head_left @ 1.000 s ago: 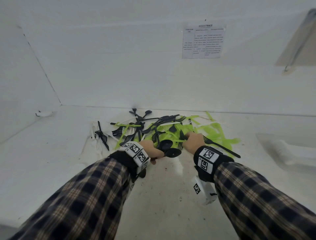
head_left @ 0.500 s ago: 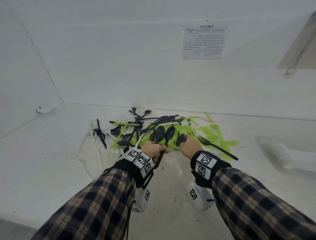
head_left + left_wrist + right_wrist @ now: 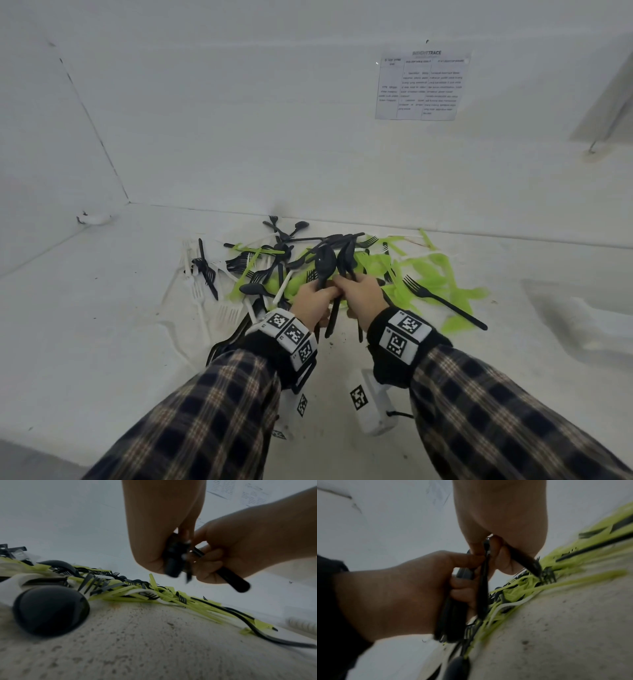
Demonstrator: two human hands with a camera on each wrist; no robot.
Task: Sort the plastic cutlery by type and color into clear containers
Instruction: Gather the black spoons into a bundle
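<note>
Two hands meet mid-frame in the head view: your left hand (image 3: 313,301) fists a bunch of black spoons (image 3: 324,262), bowls up, handles down, over the pile (image 3: 404,270) of glossy black, lime and white plastic. Your right hand (image 3: 363,294) is touching it. Left wrist: right fingers (image 3: 208,562) curl round one black handle. Right wrist: blurry, same grips.

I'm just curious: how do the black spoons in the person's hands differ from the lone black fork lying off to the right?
The black spoons have oval bowls; the black fork has tines. The spoons are gripped, bowls up, by the left hand and right hand; the fork lies flat, untouched. Both are black plastic.
</note>
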